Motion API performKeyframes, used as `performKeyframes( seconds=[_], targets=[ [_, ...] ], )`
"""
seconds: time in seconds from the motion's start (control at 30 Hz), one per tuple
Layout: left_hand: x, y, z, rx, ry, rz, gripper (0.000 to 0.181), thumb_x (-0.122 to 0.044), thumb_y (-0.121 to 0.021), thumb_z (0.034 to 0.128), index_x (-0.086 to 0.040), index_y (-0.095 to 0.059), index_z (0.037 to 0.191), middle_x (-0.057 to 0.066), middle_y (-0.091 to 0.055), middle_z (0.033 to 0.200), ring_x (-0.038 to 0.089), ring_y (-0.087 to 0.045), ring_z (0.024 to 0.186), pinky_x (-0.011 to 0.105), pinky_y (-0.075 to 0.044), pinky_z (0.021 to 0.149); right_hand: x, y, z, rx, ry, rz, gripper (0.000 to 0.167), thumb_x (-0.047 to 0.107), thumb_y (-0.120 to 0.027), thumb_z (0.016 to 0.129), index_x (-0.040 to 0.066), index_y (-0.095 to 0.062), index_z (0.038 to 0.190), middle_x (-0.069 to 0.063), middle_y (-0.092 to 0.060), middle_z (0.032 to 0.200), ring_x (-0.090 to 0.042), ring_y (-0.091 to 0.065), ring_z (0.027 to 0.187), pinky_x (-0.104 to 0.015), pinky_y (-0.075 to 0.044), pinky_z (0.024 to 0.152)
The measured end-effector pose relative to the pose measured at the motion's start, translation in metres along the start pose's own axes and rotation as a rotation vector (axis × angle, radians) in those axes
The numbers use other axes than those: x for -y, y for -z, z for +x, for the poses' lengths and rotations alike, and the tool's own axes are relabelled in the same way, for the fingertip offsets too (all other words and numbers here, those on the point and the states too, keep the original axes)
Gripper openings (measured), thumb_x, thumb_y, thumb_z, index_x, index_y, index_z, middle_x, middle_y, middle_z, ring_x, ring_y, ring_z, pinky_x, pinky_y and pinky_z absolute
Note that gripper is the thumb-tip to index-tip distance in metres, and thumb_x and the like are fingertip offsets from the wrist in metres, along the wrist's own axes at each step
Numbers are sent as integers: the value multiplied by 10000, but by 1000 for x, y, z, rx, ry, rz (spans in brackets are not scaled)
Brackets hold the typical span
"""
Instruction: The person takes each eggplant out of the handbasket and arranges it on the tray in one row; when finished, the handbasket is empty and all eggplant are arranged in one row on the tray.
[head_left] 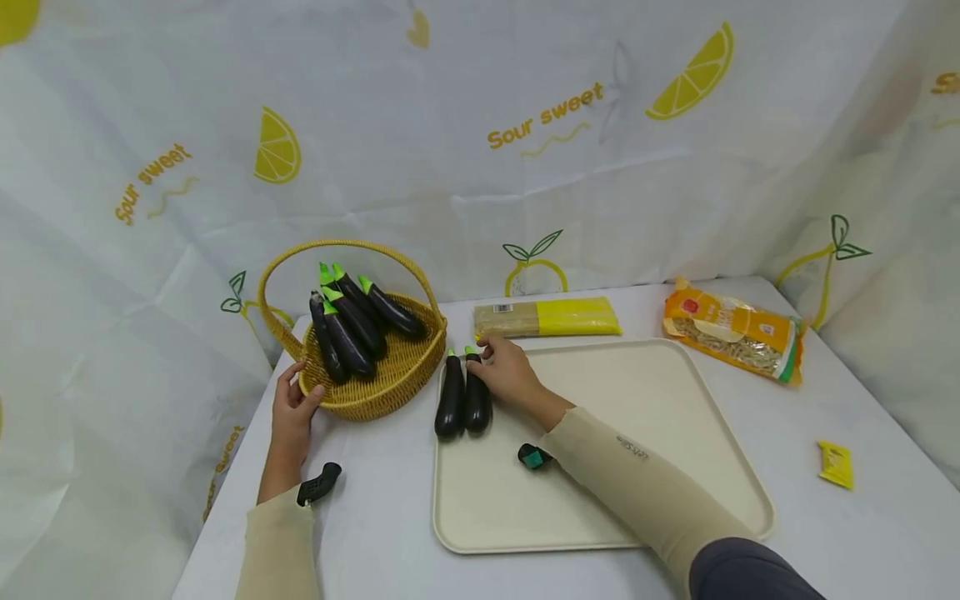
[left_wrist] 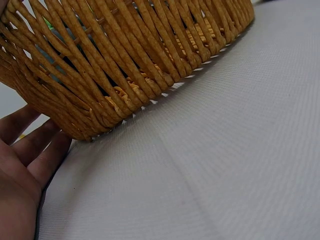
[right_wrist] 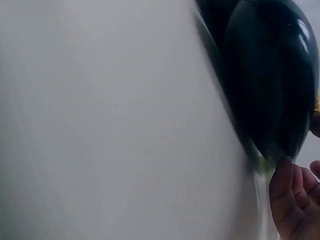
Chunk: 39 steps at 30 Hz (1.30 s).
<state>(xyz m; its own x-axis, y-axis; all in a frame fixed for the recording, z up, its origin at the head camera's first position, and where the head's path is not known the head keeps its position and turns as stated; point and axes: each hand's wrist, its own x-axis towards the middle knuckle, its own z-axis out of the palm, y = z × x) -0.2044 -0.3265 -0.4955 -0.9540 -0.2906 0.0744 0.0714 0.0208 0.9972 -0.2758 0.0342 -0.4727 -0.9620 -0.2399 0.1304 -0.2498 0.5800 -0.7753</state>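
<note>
A wicker basket [head_left: 397,387] with a tall handle stands at the left and holds several dark eggplants [head_left: 351,346] with green stems. My left hand [head_left: 292,412] holds its near left side; in the left wrist view fingers [left_wrist: 42,145] lie against the lower wall. Two more eggplants lie side by side on the left edge of a cream tray [head_left: 600,467]. My right hand [head_left: 513,375] pinches the right eggplant [head_left: 477,404] near its stem end. The left one [head_left: 450,400] lies beside it. In the right wrist view the thumb meets the stem end of an eggplant [right_wrist: 272,75].
Behind the tray lies a yellow noodle packet [head_left: 547,317]. An orange bag [head_left: 735,329] sits by the tray's back right corner, and a small yellow packet [head_left: 836,464] lies farther right. A printed white curtain [head_left: 450,167] hangs behind the white table [head_left: 375,508].
</note>
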Motion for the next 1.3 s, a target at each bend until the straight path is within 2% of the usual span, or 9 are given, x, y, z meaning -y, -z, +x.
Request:
performKeyframes(
  seconds=[0.17, 0.3, 0.53, 0.73, 0.93, 1.13, 1.3],
  targets=[
    [-2, 1, 0, -6, 11, 8, 591, -134, -617, 965, -189, -300, 1462, 171, -353, 1498, 176, -440, 1251, 190, -385, 964, 18, 3, 8, 5, 51, -22, 384, 264, -689, 904, 62, -605, 1220, -49, -610, 1008, -171, -564, 775, -346, -464, 691],
    [-3, -2, -2, -7, 14, -8, 591, -116, -607, 969, -173, -294, 1466, 174, -359, 1491, 175, -455, 1226, 193, -385, 961, 42, -3, 13, 58, 103, -38, 380, 282, -663, 927, 71, -598, 1235, -38, -597, 1043, -160, -569, 817, -342, -479, 716],
    [-4, -4, -3, 18, 1, -21, 592, -86, -578, 979, -145, -270, 1482, 186, -360, 1479, 173, -453, 1209, 165, -397, 924, 85, -30, 38, 126, 191, -98, 379, 312, -636, 942, 99, -597, 1252, 3, -577, 1065, -137, -539, 926, -312, -459, 802],
    [-3, -2, -1, -9, 7, -28, 579, -80, -593, 970, -157, -298, 1462, 197, -370, 1465, 163, -474, 1188, 161, -411, 904, 121, -58, 68, 192, 287, -204, 388, 311, -608, 964, 115, -562, 1296, 3, -575, 1124, -114, -543, 978, -279, -454, 822],
    [-2, -2, 0, -3, 23, -15, 593, -103, -604, 966, -163, -296, 1468, 173, -374, 1474, 183, -466, 1211, 206, -389, 968, 140, -80, 92, 202, 263, -259, 445, 321, -608, 968, 172, -499, 1373, 22, -556, 1216, -96, -555, 1037, -267, -457, 854],
    [-1, 4, -7, -48, 51, 15, 557, -106, -595, 972, -201, -310, 1441, 147, -358, 1499, 168, -448, 1238, 227, -362, 1014, 151, -96, 110, 233, 279, -271, 460, 303, -574, 989, 182, -449, 1415, 7, -508, 1328, -118, -521, 1161, -280, -435, 921],
    [-2, 0, 2, -26, 41, -18, 563, -105, -607, 963, -204, -321, 1438, 136, -367, 1492, 185, -455, 1237, 245, -365, 1020, 152, -101, 125, 194, 267, -319, 538, 307, -571, 990, 174, -370, 1471, -15, -464, 1388, -138, -510, 1194, -285, -436, 934]
  ],
)
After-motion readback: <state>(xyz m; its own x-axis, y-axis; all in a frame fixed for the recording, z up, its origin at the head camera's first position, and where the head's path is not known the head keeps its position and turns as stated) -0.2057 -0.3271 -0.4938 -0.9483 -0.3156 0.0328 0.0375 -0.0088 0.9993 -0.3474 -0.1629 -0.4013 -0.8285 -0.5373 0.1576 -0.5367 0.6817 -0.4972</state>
